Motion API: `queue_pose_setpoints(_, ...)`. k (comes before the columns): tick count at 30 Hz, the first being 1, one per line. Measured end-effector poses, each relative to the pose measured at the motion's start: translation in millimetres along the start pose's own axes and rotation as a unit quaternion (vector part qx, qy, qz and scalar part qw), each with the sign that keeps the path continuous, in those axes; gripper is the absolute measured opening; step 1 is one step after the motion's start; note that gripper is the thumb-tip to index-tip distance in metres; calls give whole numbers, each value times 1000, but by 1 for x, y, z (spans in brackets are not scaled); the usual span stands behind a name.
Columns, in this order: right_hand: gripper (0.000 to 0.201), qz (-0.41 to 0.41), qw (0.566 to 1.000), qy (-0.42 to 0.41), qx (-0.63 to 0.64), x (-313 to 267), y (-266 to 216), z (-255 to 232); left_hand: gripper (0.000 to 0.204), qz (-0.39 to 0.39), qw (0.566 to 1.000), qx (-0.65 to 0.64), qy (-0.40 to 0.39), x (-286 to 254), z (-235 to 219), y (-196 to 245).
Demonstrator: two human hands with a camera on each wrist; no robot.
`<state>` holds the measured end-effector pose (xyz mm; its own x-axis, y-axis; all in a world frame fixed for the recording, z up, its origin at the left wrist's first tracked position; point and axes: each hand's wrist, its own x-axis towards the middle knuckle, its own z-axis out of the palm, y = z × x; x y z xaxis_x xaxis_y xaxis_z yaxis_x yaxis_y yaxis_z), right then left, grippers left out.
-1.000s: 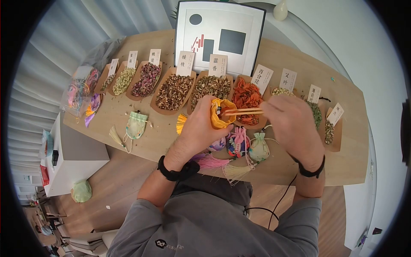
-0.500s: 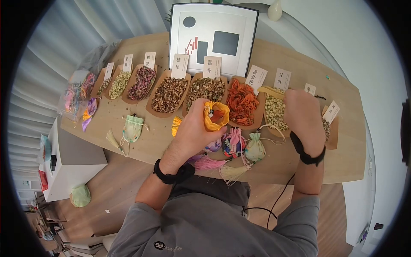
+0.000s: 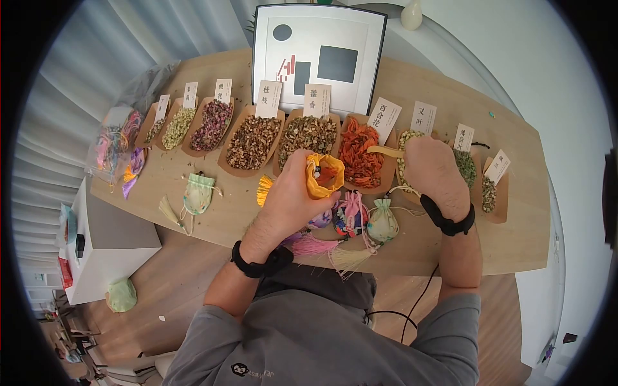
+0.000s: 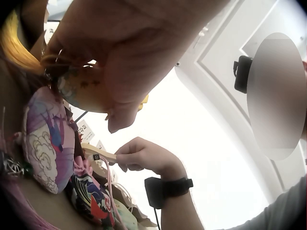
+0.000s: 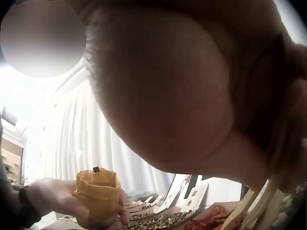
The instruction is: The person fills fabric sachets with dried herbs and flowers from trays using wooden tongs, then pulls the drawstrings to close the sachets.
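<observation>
In the head view my left hand [image 3: 290,192] grips a yellow drawstring pouch [image 3: 324,192], its mouth held open upward with orange petals inside. The right wrist view shows this pouch from the side. My right hand [image 3: 439,172] holds pale wooden tongs [image 3: 385,151], whose end points left over the edge of the tray of dried orange petals [image 3: 362,157]. That hand hovers above a tray of pale green buds [image 3: 405,140] and hides much of it. In front of the pouch lie a purple pouch [image 4: 50,139], a dark patterned pouch with pink top [image 3: 349,217] and a light green pouch [image 3: 383,224].
More labelled trays of dried herbs line the table, among them brown pieces [image 3: 251,143] and pink buds [image 3: 214,125]. A framed board [image 3: 347,32] stands behind. Another green pouch [image 3: 198,193] lies left, near a plastic bag of colourful cords [image 3: 118,141].
My right hand has drawn the tongs out of the pouch, moved right over the herb trays, then come slightly back left and down. The left hand still grips the pouch.
</observation>
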<state>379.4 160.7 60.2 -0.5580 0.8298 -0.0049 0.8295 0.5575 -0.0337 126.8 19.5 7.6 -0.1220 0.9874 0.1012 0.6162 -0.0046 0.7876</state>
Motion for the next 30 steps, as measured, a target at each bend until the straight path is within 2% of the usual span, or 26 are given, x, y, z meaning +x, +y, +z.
queue_pose_setpoints(14,11,-28,999,14,-22,7,5,16,73,-4,1000,4,-4,1,0,-1)
queue_pose_setpoints(24,11,-21,998,56,-10,-10,8,-19,74,-7,1000,11,-1,5,1,-3)
queue_pose_setpoints(26,9,-34,992,119,25,-18,4,-30,74,1,1000,11,5,7,2,-4)
queue_pose_setpoints(30,12,-50,984,157,63,-26,5,-39,75,-1,1000,10,10,9,2,-6)
